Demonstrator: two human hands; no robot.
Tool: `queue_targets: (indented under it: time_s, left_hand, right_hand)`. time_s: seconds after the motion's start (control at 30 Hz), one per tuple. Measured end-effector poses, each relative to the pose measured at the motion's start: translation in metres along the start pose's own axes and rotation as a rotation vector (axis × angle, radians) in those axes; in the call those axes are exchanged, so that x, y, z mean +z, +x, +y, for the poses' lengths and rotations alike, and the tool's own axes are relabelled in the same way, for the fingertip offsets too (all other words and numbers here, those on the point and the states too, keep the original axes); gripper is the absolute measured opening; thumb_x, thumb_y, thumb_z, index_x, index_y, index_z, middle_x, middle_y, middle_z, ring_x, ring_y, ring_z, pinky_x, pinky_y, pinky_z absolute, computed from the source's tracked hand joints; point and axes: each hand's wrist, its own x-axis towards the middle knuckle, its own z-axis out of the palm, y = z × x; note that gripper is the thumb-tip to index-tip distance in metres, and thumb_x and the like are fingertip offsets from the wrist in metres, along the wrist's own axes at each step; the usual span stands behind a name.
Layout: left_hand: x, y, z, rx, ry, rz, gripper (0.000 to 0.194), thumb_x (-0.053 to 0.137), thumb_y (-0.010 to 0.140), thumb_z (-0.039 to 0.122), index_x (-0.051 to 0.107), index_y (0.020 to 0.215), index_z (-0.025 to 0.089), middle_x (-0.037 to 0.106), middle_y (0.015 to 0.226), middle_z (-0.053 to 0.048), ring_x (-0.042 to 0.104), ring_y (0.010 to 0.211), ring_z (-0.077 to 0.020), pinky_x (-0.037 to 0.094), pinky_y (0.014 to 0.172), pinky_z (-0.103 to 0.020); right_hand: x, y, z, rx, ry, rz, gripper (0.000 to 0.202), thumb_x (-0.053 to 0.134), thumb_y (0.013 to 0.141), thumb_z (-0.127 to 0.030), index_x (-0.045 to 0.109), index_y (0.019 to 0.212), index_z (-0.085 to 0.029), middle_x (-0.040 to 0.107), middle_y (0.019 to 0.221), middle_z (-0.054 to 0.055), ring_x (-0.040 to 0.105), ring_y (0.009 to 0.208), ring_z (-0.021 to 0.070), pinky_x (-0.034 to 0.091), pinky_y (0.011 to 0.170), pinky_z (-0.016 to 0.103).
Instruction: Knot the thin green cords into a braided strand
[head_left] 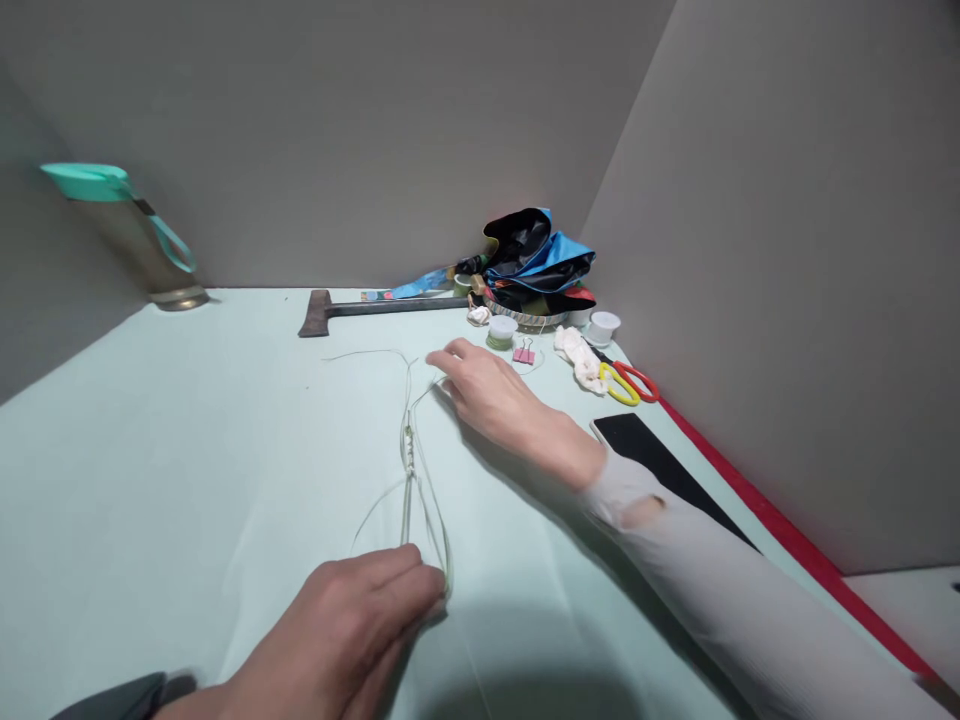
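Observation:
Thin pale green cords with a short braided section [409,450] run up the middle of the pale table. My left hand [360,615], low in the view, is closed on the lower ends of the cords, with a loop beside its fingertips. My right hand [484,390] reaches in from the right, above and to the right of the braid. Its thumb and fingers are curved close to a cord, but whether they pinch it I cannot make out. One loose cord end curls away to the left near the top.
A hammer-like tool [397,308] lies at the back, beside a blue and black bag [540,260], spools [501,330] and a pink clip [523,352]. Scissors [630,383] and a black phone [667,470] are right, a bottle [131,240] far left.

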Motion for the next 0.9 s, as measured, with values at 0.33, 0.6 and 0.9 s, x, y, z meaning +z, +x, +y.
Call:
queue_targets:
  time_s: [0.33, 0.6, 0.9]
  left_hand:
    - [-0.004, 0.0, 0.001, -0.039, -0.038, 0.01, 0.04, 0.038, 0.114, 0.02, 0.067, 0.087, 0.024, 0.071, 0.073, 0.003, 0.07, 0.06, -0.0129, 0.056, 0.06, -0.019]
    - [-0.009, 0.003, 0.005, -0.007, -0.046, 0.087, 0.029, 0.048, 0.11, 0.017, 0.066, 0.088, 0.025, 0.068, 0.07, 0.006, 0.068, 0.057, -0.009, 0.052, 0.058, -0.013]
    - [-0.009, 0.0, 0.003, -0.02, -0.045, 0.058, 0.03, 0.048, 0.111, 0.018, 0.068, 0.091, 0.025, 0.07, 0.072, 0.005, 0.07, 0.059, -0.0104, 0.054, 0.06, -0.015]
  right_hand:
    - [0.058, -0.181, -0.085, -0.078, -0.139, 0.386, 0.014, 0.067, 0.094, -0.016, 0.057, 0.089, -0.024, 0.063, 0.077, 0.001, 0.059, 0.066, 0.0212, 0.041, 0.056, 0.036]
    - [0.066, -0.174, -0.104, 0.042, -0.134, 0.335, 0.017, 0.06, 0.095, -0.008, 0.055, 0.093, -0.025, 0.06, 0.077, 0.005, 0.059, 0.069, 0.0229, 0.039, 0.052, 0.033]
    - [0.08, -0.167, -0.117, 0.086, -0.054, 0.375, 0.021, 0.059, 0.086, -0.005, 0.055, 0.094, -0.024, 0.062, 0.075, 0.004, 0.057, 0.062, 0.0214, 0.034, 0.045, 0.032]
